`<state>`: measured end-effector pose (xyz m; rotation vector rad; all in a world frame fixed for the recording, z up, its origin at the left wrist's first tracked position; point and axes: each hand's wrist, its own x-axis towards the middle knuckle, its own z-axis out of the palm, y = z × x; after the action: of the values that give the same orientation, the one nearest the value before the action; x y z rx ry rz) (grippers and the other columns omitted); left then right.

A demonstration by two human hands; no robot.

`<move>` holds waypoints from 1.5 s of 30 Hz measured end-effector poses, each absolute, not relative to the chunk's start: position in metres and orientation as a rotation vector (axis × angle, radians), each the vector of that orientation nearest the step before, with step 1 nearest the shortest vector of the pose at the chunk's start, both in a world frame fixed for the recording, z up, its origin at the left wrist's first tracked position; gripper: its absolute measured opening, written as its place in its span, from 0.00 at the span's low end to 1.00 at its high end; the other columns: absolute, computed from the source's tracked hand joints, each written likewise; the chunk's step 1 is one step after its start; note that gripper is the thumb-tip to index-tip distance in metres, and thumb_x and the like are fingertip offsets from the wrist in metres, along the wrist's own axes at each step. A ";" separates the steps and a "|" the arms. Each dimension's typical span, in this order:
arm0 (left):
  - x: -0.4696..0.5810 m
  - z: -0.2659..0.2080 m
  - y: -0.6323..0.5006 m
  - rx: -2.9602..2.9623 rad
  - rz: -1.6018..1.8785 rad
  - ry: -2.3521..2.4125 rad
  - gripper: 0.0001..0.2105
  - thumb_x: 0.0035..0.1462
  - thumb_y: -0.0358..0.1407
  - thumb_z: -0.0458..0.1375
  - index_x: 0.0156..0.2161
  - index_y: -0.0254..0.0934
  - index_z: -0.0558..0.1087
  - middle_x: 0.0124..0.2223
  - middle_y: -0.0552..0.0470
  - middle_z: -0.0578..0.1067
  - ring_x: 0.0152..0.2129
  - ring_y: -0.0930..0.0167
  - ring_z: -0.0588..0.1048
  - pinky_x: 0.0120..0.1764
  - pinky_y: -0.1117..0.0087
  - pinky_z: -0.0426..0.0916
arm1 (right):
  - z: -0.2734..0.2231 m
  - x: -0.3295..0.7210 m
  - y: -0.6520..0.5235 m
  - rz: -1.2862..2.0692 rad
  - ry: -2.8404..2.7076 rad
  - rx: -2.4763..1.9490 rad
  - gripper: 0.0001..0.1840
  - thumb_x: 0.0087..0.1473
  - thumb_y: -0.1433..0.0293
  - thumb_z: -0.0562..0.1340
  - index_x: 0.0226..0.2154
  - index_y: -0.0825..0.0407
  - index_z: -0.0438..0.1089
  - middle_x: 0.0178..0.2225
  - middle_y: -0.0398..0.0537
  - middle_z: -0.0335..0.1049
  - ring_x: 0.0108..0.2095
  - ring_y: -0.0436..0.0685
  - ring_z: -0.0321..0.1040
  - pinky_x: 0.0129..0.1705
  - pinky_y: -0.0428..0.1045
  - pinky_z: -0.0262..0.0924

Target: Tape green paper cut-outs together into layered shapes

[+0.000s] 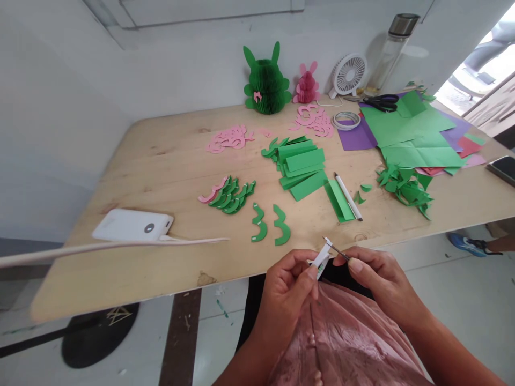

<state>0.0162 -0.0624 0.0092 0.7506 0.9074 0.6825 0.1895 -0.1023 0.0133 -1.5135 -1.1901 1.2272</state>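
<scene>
At the table's front edge, my left hand is closed round a narrow white strip, which looks like paper or tape, with a little green showing near its lower end. From the right, my right hand pinches a thin dark pointed tool, perhaps tweezers. Its tip meets the upper end of the strip. Two wavy green paper pieces lie on the table just beyond, one bearing small white patches. Left of them is a pile of similar green pieces with a pink wavy piece beside it.
Folded green strips, a white pen, green scraps and pink scraps lie around. Behind stand green and pink paper rabbits, a fan and a bottle. A power bank with cable lies left.
</scene>
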 end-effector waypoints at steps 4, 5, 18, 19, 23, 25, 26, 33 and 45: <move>0.017 0.010 -0.062 0.745 0.678 0.917 0.12 0.52 0.42 0.61 0.38 0.36 0.71 0.18 0.59 0.65 0.14 0.81 0.52 0.19 0.78 0.46 | 0.015 0.188 -0.102 1.252 -1.150 -1.468 0.17 0.56 0.58 0.58 0.33 0.51 0.78 0.28 0.47 0.76 0.32 0.54 0.71 0.35 0.46 0.64; 0.017 0.010 -0.062 0.746 0.680 0.920 0.13 0.52 0.43 0.61 0.38 0.36 0.71 0.18 0.59 0.65 0.14 0.81 0.53 0.19 0.78 0.46 | 0.015 0.188 -0.102 1.256 -1.142 -1.462 0.16 0.56 0.58 0.59 0.33 0.51 0.78 0.29 0.47 0.76 0.32 0.54 0.71 0.36 0.46 0.65; 0.018 0.012 -0.058 0.783 0.616 0.968 0.15 0.49 0.44 0.62 0.37 0.35 0.71 0.17 0.60 0.65 0.10 0.82 0.52 0.16 0.79 0.45 | 0.011 0.188 -0.103 1.253 -1.150 -1.518 0.19 0.55 0.55 0.58 0.31 0.52 0.77 0.27 0.48 0.75 0.31 0.56 0.70 0.35 0.48 0.65; 0.018 0.013 -0.058 0.784 0.615 0.977 0.15 0.49 0.43 0.62 0.37 0.35 0.72 0.17 0.60 0.65 0.10 0.82 0.53 0.16 0.79 0.45 | 0.010 0.188 -0.103 1.255 -1.139 -1.521 0.19 0.55 0.55 0.58 0.31 0.52 0.77 0.27 0.48 0.75 0.31 0.56 0.70 0.35 0.48 0.65; 0.017 0.014 -0.058 0.803 0.616 0.996 0.14 0.49 0.43 0.62 0.37 0.34 0.72 0.17 0.59 0.66 0.11 0.81 0.55 0.16 0.78 0.46 | 0.009 0.187 -0.103 1.251 -1.099 -1.534 0.19 0.54 0.55 0.59 0.32 0.52 0.78 0.29 0.49 0.76 0.33 0.58 0.72 0.36 0.49 0.67; 0.017 0.014 -0.058 0.811 0.613 0.997 0.14 0.49 0.43 0.62 0.37 0.34 0.72 0.17 0.59 0.66 0.11 0.81 0.56 0.16 0.78 0.47 | 0.009 0.187 -0.103 1.244 -1.095 -1.535 0.19 0.53 0.55 0.60 0.32 0.52 0.78 0.30 0.49 0.77 0.33 0.58 0.72 0.37 0.50 0.67; 0.017 0.014 -0.058 0.811 0.610 0.995 0.14 0.49 0.43 0.62 0.37 0.34 0.72 0.17 0.59 0.66 0.11 0.81 0.56 0.16 0.78 0.47 | 0.010 0.187 -0.102 1.236 -1.103 -1.539 0.19 0.53 0.55 0.60 0.32 0.51 0.79 0.30 0.49 0.77 0.33 0.57 0.72 0.36 0.49 0.67; 0.017 0.012 -0.057 0.792 0.613 0.980 0.14 0.49 0.42 0.62 0.38 0.34 0.72 0.17 0.60 0.66 0.10 0.82 0.54 0.16 0.79 0.47 | 0.011 0.188 -0.102 1.218 -1.141 -1.559 0.19 0.54 0.55 0.59 0.30 0.51 0.78 0.28 0.48 0.76 0.31 0.56 0.71 0.34 0.48 0.66; 0.017 0.011 -0.060 0.769 0.623 0.985 0.15 0.49 0.43 0.63 0.38 0.35 0.72 0.17 0.60 0.66 0.10 0.83 0.53 0.16 0.79 0.46 | 0.011 0.187 -0.102 1.216 -1.118 -1.577 0.19 0.53 0.54 0.60 0.28 0.51 0.77 0.26 0.47 0.75 0.29 0.55 0.70 0.32 0.47 0.66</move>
<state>0.0173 -0.0598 0.0106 0.7693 0.9848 0.6227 0.1867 -0.1021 0.0110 -1.5774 -1.1182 1.2157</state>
